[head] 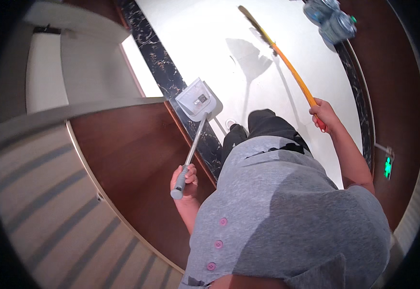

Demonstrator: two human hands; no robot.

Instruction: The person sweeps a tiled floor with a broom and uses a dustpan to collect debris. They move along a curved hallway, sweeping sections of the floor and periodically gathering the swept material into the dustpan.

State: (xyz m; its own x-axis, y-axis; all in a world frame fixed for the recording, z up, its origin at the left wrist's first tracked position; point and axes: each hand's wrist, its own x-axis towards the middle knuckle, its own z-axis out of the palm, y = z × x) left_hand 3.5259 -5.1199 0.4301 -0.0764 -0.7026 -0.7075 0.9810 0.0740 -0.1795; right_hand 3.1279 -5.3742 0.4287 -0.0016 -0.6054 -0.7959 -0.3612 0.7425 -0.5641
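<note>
My left hand (188,179) grips the grey handle end of a long-handled dustpan (200,99). Its white pan, which bears a printed label, is over the black marbled border (159,59) and the white floor; whether it touches the floor I cannot tell. In my right hand (326,115) is a broom (293,68) with an orange handle and a red end. The broom slants away from me, its dark bristle head at the far end. Bristles and floor may be apart, but the view does not settle it.
Large clear plastic water bottles (334,27) stand by the right wall at the far end. Brown wall panels (390,90) run along the right, where a lit green sign (388,167) sticks out. To the left are a brown panel (130,144) and a doorway (98,68).
</note>
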